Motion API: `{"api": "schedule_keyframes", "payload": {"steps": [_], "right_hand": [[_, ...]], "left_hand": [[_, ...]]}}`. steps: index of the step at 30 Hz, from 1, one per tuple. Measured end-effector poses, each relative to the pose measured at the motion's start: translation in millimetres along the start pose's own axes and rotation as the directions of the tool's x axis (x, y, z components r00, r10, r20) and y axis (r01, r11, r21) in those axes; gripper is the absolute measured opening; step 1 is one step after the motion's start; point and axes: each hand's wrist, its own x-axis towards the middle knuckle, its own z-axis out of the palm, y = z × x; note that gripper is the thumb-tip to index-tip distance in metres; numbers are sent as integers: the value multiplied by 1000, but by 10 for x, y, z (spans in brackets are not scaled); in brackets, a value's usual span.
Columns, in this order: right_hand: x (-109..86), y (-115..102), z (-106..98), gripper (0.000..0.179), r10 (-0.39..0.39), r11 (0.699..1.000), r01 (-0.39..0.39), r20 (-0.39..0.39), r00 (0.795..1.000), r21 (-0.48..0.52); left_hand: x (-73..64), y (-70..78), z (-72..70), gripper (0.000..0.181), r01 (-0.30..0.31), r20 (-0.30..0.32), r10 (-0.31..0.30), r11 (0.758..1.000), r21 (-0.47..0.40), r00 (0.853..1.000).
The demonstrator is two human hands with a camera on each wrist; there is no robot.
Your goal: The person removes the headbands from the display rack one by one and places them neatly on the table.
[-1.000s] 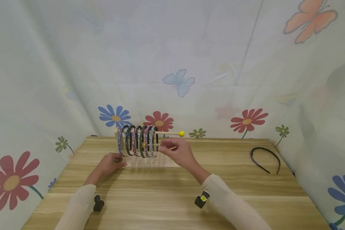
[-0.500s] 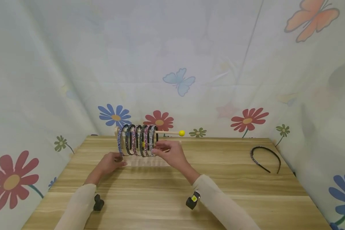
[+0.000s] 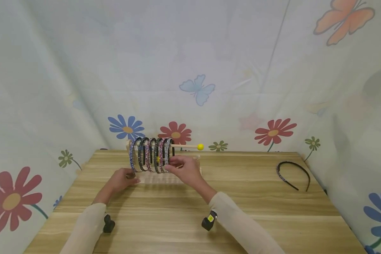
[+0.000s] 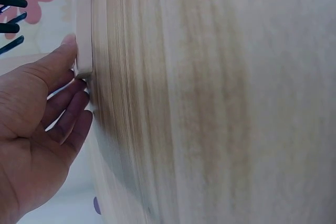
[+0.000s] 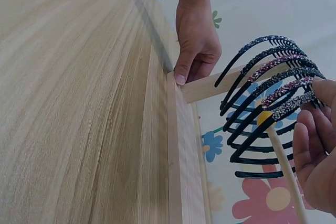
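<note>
A wooden headband stand (image 3: pixel 162 179) stands on the table, with several glittery headbands (image 3: pixel 147 155) hanging side by side on it in blue, dark, pink and silver. Its upper rod (image 3: pixel 185 146) ends in a yellow ball (image 3: pixel 200 146). My left hand (image 3: pixel 119 179) grips the left front corner of the base, thumb on top and fingertips under the edge. With thumb and fingers my right hand (image 3: pixel 187 171) pinches the silver headband (image 5: pixel 294 104), the rightmost of the row. In the right wrist view the comb teeth and black ends of the headbands show.
One more dark headband (image 3: pixel 293 174) with a glittery side lies alone on the right part of the wooden table (image 3: pixel 241 222). Behind the table hangs a pale cloth (image 3: pixel 146 70) printed with flowers and butterflies.
My right hand has moved left along the rod side, up to the silver headband, uncovering the stand's right end. The left hand has kept its place on the base.
</note>
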Motion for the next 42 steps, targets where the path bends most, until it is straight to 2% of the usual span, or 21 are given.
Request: {"api": "schedule_keyframes", "payload": {"steps": [9,16,21,27,35,42], "right_hand": [[-18,-53,-46,34,30,999,-31,-18,999,-29],[14,-25,-163,24,-23,999,22,-58,998,-26],[11,-9,-247,23,-24,999,21,-83,996,-34],[-15,-80,-336,20,-6,1000,4,-92,996,-20],[5,-146,-417,25,-23,1000,22,-112,993,-13],[14,-234,-490,20,-50,999,49,-108,993,-14]], "left_hand": [[-5,20,10,29,4,4,-4,1000,-8,1000],[-25,53,-7,24,-2,-5,2,1000,0,1000],[-30,49,-7,22,-1,-7,1,1000,4,1000],[-25,34,-15,23,-4,-11,4,1000,8,1000],[-8,14,-7,20,-20,-6,20,1000,15,1000],[10,-16,-1,21,-23,-4,23,1000,17,1000]]}}
